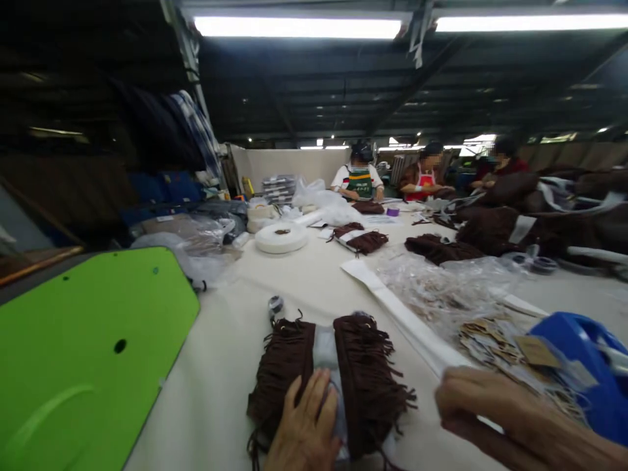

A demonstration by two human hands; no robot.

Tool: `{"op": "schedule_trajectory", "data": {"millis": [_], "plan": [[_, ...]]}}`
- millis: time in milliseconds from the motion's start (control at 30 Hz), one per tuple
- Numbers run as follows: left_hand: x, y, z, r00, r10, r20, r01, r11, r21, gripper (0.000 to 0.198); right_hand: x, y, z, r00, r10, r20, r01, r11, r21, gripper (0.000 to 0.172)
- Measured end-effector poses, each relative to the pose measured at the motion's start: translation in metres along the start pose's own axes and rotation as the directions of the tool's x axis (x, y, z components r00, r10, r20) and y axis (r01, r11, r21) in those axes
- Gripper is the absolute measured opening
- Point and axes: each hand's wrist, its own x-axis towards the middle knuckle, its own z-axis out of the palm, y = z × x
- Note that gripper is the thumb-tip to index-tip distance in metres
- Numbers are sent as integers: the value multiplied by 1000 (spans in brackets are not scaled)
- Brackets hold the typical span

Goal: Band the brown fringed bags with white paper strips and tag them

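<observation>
A dark brown fringed fabric piece (373,379) lies in front of me, split in two halves by a pale strip (324,347) down its middle. My left hand (307,422) rests on that strip and the left half's inner edge, fingers stretched out. To the right, my right hand (485,405) hovers over a long white band (412,327), its fingers curled in and slightly blurred. Whatever it may hold is hidden. A small roll of tape (275,304) stands just beyond the fringed piece.
At left is a green board (98,340). A white roll (281,237) lies farther back. On the right are a blue tape dispenser (583,366), cords with tags (500,340), plastic bags (436,281) and piled brown fabric (505,229). Several people sit at the far end.
</observation>
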Motion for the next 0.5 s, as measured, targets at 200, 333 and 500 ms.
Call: {"op": "schedule_trajectory", "data": {"millis": [200,333,500], "plan": [[-4,9,13,996,-38,-75,32,996,-82,41,137,-26,22,891,-330,312,373,924,-87,17],[-3,5,19,980,-48,-191,29,994,-101,38,181,-9,41,882,-247,401,353,911,-214,14],[-5,9,29,979,-44,-201,27,996,-87,31,207,-7,45,860,-205,466,326,925,-194,15]]}}
